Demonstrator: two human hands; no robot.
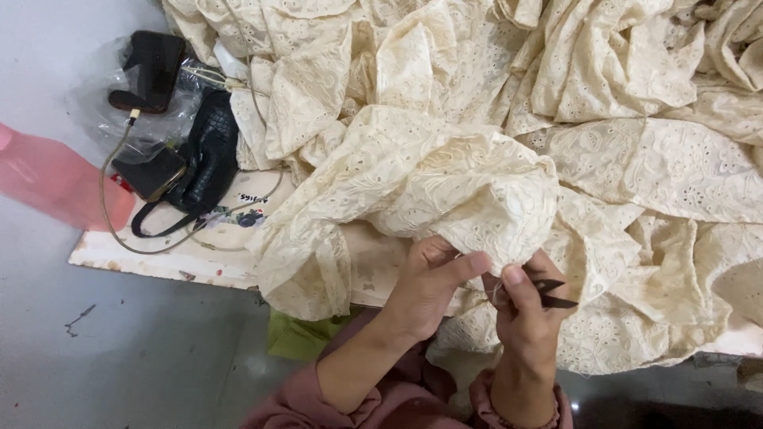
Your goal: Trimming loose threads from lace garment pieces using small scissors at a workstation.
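A large heap of cream eyelet-embroidered fabric [477, 143] covers the table. My left hand [429, 282] pinches a fold of this fabric at its lower edge, thumb pressed along the cloth. Right beside it, my right hand [524, 314] grips small black thread snips [552, 292], their blades pointing right and lying against the fabric's hem. Both hands touch each other near the fold. Pink sleeves cover my forearms.
A white board table [159, 250] ends at the left over a grey floor. On it lie a black handbag [203, 155], a black phone [149, 173] on a cable, a dark pouch [151, 70] on clear plastic. A pink object [56, 179] sits far left.
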